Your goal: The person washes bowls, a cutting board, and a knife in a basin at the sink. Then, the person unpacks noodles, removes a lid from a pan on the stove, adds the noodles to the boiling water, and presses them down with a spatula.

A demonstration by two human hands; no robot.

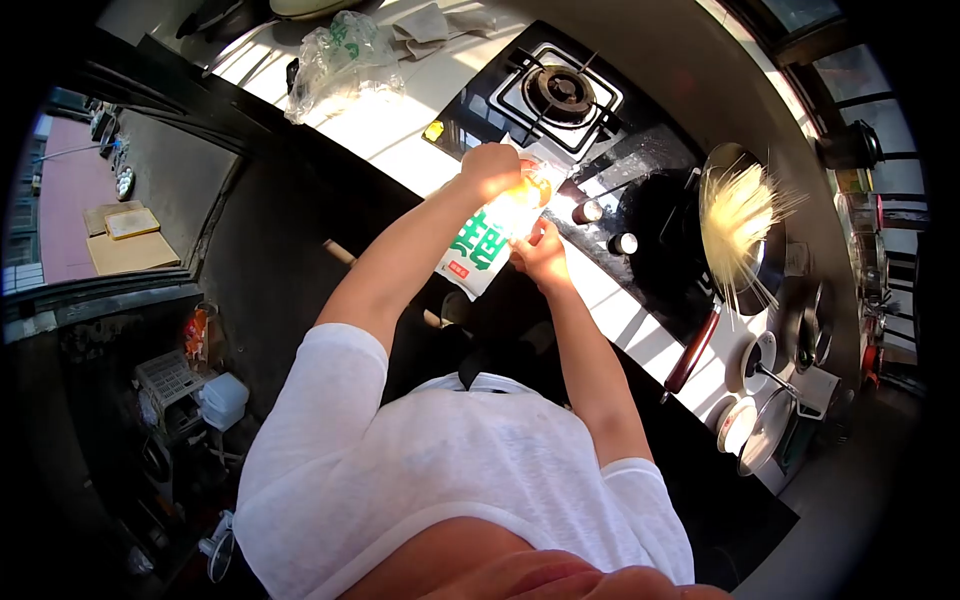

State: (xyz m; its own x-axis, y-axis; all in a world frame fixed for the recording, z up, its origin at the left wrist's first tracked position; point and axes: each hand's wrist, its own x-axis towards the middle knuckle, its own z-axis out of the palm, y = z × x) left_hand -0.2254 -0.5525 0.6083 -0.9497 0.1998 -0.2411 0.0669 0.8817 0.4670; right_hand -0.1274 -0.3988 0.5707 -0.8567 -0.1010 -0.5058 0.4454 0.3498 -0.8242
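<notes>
A white plastic food packet (pixel 480 248) with large green characters is held at a slant in front of the counter's edge. My left hand (pixel 490 170) is closed on its upper end, fingers bunched and partly lost in bright sunlight. Lower on the right side, my right hand (pixel 541 256) pinches the packet's edge. Something orange-yellow shows near the packet's top, too glaring to make out. To the right, pale dry noodles (pixel 738 218) fan out of a wok (pixel 722 165) on the stove; its red-brown handle (pixel 694 350) points toward me.
A black gas stove (pixel 640 160) has an unoccupied burner (pixel 560 93) and two knobs (pixel 624 244) at its front. A clear plastic bag (pixel 345 65) lies on the white counter (pixel 385 150) at left. Bowls (pixel 737 424) and a glass lid (pixel 767 432) sit at right.
</notes>
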